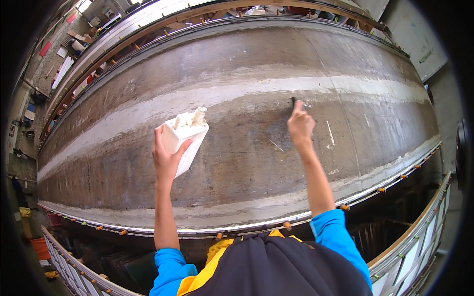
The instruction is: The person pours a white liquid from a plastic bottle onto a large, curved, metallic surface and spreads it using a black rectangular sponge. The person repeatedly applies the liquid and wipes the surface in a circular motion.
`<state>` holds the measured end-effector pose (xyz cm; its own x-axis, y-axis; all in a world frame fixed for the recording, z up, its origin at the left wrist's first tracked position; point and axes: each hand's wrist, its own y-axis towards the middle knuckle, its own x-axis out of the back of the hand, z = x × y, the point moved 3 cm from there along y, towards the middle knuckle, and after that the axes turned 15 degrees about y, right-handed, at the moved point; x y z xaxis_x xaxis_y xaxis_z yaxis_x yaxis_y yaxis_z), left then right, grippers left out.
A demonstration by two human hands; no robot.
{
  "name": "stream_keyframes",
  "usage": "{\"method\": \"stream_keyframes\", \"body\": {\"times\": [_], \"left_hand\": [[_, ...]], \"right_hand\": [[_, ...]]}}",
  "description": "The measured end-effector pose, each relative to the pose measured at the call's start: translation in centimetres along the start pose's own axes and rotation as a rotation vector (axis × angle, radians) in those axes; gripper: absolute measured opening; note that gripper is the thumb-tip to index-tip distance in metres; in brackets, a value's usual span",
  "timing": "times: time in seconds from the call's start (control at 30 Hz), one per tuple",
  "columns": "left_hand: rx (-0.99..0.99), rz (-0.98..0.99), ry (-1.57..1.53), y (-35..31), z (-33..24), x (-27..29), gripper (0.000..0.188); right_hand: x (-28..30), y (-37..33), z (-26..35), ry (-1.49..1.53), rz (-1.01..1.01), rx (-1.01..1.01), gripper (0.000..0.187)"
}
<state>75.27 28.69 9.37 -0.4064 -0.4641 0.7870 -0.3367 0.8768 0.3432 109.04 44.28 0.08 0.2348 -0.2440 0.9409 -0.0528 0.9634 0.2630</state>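
Left hand (165, 160) clamped white tub (194, 147); right hand (301, 125) gripped dark tool (293, 101). Looked mid-pass; next stroke likely needed steady pressure on panel (232, 167).

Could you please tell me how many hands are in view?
2: the left hand grips a white container, and the right hand holds a dark tool, farther right over the surface.

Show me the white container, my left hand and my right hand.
White container (195, 145): head view, on its side wall, right of the thumb.
Left hand (166, 160): head view, on the back of the hand gripping the container.
Right hand (301, 127): head view, on the back of the hand.
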Motion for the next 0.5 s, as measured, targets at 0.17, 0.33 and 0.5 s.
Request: {"method": "stream_keyframes", "body": {"times": [0.17,0.33,0.5], "left_hand": [[0.057,0.053,-0.151,0.0,1.5,-0.5,0.063],[0.127,0.032,-0.293,-1.1,3.7,1.4,0.063],[0.065,0.010,-0.306,-0.9,3.3,1.7,0.060]], "right_hand": [[-2.8,-4.3,13.8,0.366,-0.091,0.541,0.040],[1.3,0.6,9.4,0.494,0.251,-0.129,0.040],[-2.5,-1.5,10.7,-0.004,0.113,0.105,0.038]]}}
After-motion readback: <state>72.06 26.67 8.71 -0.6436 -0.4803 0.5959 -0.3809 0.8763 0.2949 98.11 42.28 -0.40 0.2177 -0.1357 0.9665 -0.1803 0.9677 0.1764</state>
